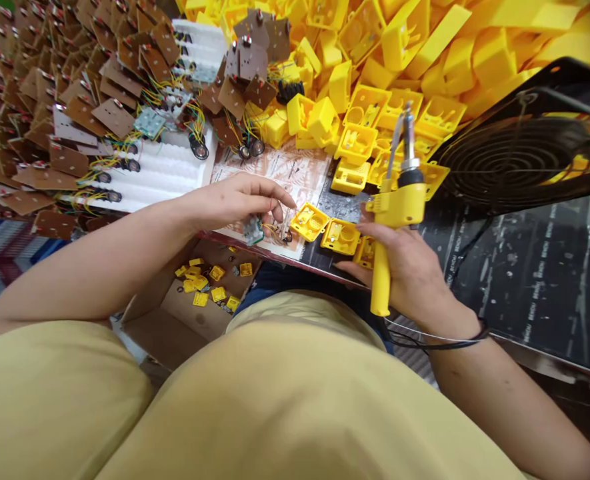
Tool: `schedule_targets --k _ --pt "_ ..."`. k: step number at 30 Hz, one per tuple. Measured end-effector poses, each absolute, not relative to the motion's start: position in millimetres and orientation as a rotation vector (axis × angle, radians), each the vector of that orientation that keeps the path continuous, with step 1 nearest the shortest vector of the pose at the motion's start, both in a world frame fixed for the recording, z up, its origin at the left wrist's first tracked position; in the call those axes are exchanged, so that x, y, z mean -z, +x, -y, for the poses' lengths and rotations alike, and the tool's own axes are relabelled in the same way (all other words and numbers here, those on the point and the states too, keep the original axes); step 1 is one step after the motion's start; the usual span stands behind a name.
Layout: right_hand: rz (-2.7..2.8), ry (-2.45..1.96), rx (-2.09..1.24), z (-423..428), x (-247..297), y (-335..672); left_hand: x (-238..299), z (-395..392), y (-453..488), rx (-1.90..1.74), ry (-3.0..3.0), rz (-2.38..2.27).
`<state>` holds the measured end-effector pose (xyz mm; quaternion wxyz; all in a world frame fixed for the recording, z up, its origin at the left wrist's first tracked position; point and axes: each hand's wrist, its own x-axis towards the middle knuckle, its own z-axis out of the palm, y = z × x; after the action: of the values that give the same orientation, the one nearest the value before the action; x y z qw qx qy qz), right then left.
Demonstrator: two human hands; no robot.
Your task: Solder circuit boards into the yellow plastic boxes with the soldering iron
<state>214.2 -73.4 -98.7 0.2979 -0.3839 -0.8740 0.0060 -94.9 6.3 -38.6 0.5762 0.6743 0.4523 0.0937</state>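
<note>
My left hand (247, 200) is closed, its fingers curled over a small green circuit board (255, 230) that shows below them. Thin wires and a small dark round part (287, 237) lie beside it. Just right of these fingertips sits an open yellow plastic housing (309, 222), with a second housing (340, 237) next to it. A third housing (365, 252) is partly covered by my right hand (412, 267). That hand grips a yellow soldering gun (399, 210), metal tip pointing up and away from me. My right fingertips reach close around the third housing; contact cannot be made out.
Yellow housings (439, 60) are heaped at the back. Brown boards (65, 127) with wires pile up at left, by a white ridged tray (149, 177). A black fan (519, 147) stands at right. Below the table edge, a cardboard box (175, 327) holds several yellow pieces.
</note>
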Motion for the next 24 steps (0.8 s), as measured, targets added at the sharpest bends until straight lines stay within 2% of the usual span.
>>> schedule_targets --k 4,13,17,20,24 --pt "2.309 -1.049 0.006 75 106 219 31 -2 -107 -0.267 1.388 -0.973" --pt "2.252 -1.045 -0.010 71 110 222 35 8 -101 -0.425 1.919 -1.234" --pt "2.241 -1.031 -0.006 69 108 216 21 2 -80 -0.301 2.457 -1.216" --pt "2.237 -0.984 0.027 66 105 212 21 2 -52 -0.076 2.815 -1.109" --pt "2.156 -0.954 0.104 74 86 222 38 5 -19 0.013 2.859 -1.015"
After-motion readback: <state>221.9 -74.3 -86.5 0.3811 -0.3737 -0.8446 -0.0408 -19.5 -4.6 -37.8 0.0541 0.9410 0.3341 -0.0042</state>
